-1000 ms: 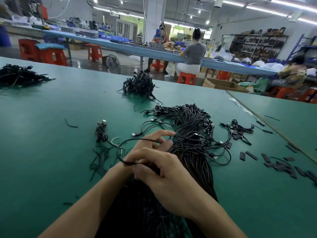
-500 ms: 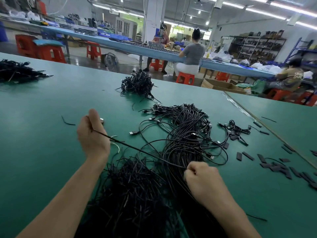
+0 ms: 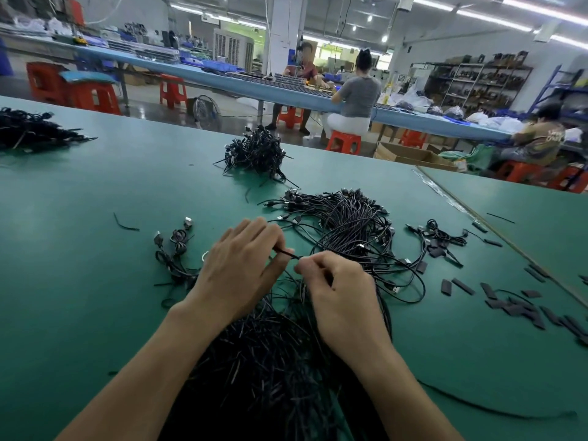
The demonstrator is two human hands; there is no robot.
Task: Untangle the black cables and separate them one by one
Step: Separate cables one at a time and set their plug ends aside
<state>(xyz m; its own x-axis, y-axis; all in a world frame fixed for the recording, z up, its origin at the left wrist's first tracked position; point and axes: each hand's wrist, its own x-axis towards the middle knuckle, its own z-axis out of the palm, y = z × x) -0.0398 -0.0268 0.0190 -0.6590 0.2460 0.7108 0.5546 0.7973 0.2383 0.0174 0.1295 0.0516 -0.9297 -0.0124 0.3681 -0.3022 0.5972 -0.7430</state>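
Note:
A big tangle of black cables [image 3: 346, 224] with plug ends lies on the green table [image 3: 95, 297], running toward me into a dense heap of cut ends [image 3: 267, 370]. My left hand [image 3: 241, 268] and my right hand [image 3: 340, 291] meet above the heap. Between them runs one short stretch of black cable [image 3: 288, 253], pinched by the fingertips of both hands. A few separated cables [image 3: 176, 249] lie coiled left of my left hand.
Two more black bundles sit farther off, one at the back middle [image 3: 254, 152] and one at the far left [image 3: 28, 128]. Several black sleeve pieces [image 3: 515, 300] are scattered on the right. A loose cable [image 3: 477, 405] lies near right. People work at benches beyond.
My hands were spread apart with a cable stretched between them. They have come together over the heap, and both pinch a short length of cable.

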